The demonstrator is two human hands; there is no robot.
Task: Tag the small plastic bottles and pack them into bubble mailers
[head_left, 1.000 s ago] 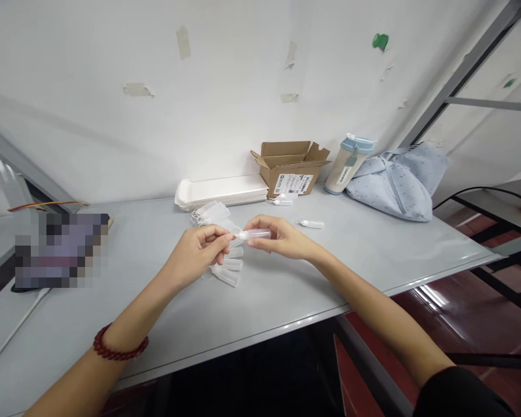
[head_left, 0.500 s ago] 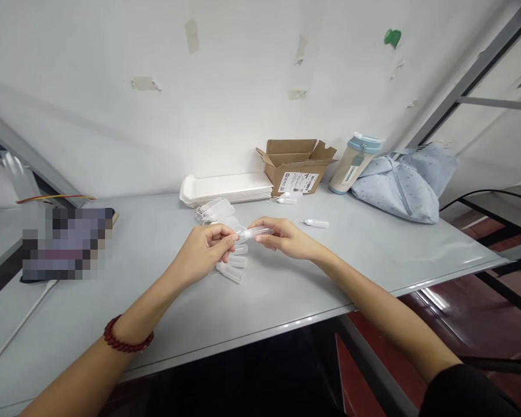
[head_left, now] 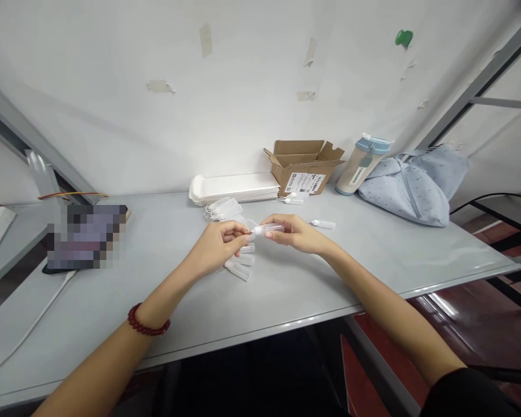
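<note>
My right hand (head_left: 293,233) grips a small clear plastic squeeze bottle (head_left: 274,228), held nearly level over the table with its white neck toward the left. A thin white strap (head_left: 252,222) arches up near that neck. At the bottle's tip, my left hand (head_left: 226,244) is closed in a pinch of thumb and forefinger; what lies between those fingertips is too small to make out. Below and behind my left fingers, several similar squeeze bottles (head_left: 239,270) lie on the table, partly covered by the hand. More bottles (head_left: 224,208) are heaped just beyond.
Along the wall lies a stack of white trays (head_left: 237,184), beside an open cardboard box (head_left: 306,176). Bottles (head_left: 296,198) lie before the box, and a single bottle (head_left: 322,224) farther right. A tumbler (head_left: 362,165), a blue cloth bag (head_left: 410,194) and a phone (head_left: 89,234) with cable are on the table.
The camera view has turned slightly, so the scene sits farther right. Both hands stay together at the squeeze bottle, and the strap by its neck now shows above the left fingertips.
</note>
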